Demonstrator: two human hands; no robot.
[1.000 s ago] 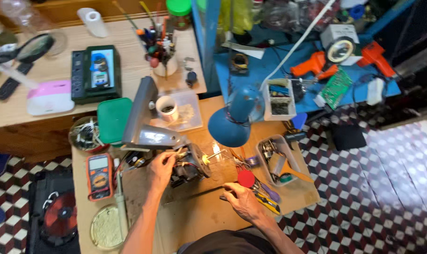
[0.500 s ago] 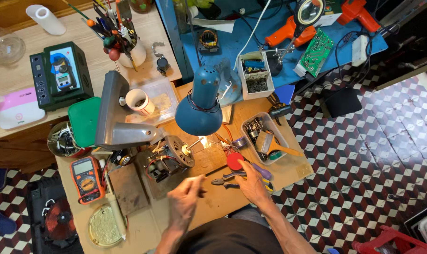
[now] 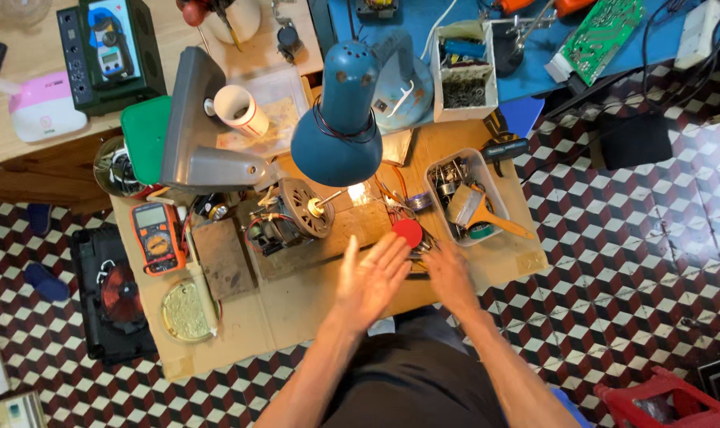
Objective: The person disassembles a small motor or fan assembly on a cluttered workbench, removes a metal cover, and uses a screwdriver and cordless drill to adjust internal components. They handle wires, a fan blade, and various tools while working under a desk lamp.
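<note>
A small electric motor point(image 3: 284, 215) with a round end plate lies on a wooden board at the middle of the low workbench point(image 3: 312, 297). My left hand point(image 3: 372, 277) hovers above the bench just in front of the motor, palm flat, fingers spread, holding nothing. My right hand point(image 3: 447, 272) rests on the bench to its right, fingers reaching into a pile of hand tools point(image 3: 419, 244) beside a red round cap point(image 3: 408, 232). Whether it grips one is hidden.
A blue desk lamp point(image 3: 340, 131) hangs over the bench. An orange multimeter point(image 3: 155, 236), a round tin lid point(image 3: 184, 311) and a wooden block point(image 3: 221, 257) lie left. A clear tray point(image 3: 472, 196) with tools and a brush sits right. Checkered floor surrounds the bench.
My left hand left the motor, came back toward me and opened flat. My right hand moved forward to the tool pile. The view shifted closer over the bench.
</note>
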